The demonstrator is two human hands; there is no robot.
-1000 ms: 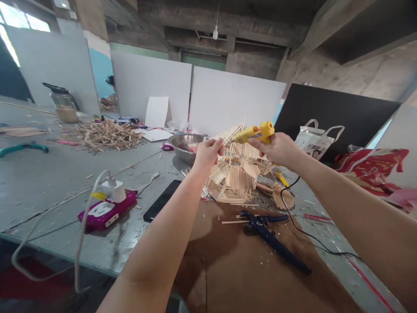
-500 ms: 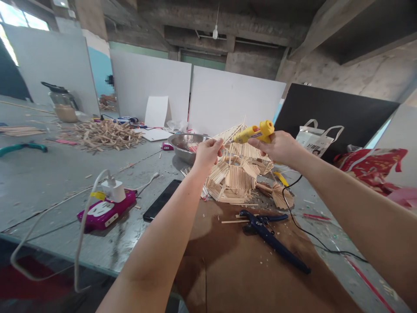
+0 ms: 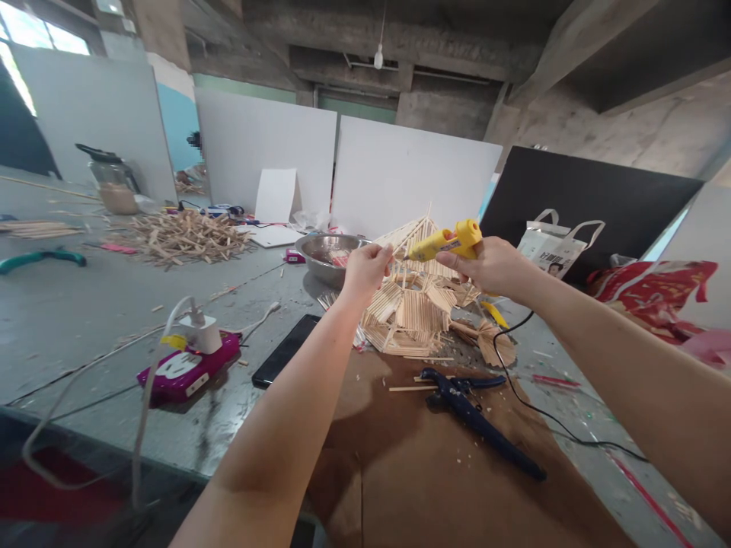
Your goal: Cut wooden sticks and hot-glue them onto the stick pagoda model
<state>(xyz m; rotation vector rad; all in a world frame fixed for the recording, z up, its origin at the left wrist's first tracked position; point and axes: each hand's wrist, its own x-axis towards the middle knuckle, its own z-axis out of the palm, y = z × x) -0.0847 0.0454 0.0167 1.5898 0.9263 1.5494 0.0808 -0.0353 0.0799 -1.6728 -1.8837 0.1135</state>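
My left hand (image 3: pixel 365 272) is raised with its fingers pinched on a thin wooden stick (image 3: pixel 412 232) at the top of a wooden stick model (image 3: pixel 412 304). The model is a stack of fan-shaped stick panels standing at the far edge of a brown cardboard sheet (image 3: pixel 422 472). My right hand (image 3: pixel 492 266) grips a yellow glue gun (image 3: pixel 448 240), its nozzle pointing left at the stick beside my left fingers. A black cord (image 3: pixel 537 407) runs from the gun across the table.
Dark blue cutters (image 3: pixel 477 417) lie on the cardboard. A black phone (image 3: pixel 284 350) and a pink power strip (image 3: pixel 188 367) with a white plug sit to the left. A steel bowl (image 3: pixel 325 255), a pile of sticks (image 3: pixel 183 237) and a white bag (image 3: pixel 551 243) lie beyond.
The glue gun has dipped slightly, its nozzle tilting down toward the stick. My left hand has dropped a little with it. Nothing on the table has moved.
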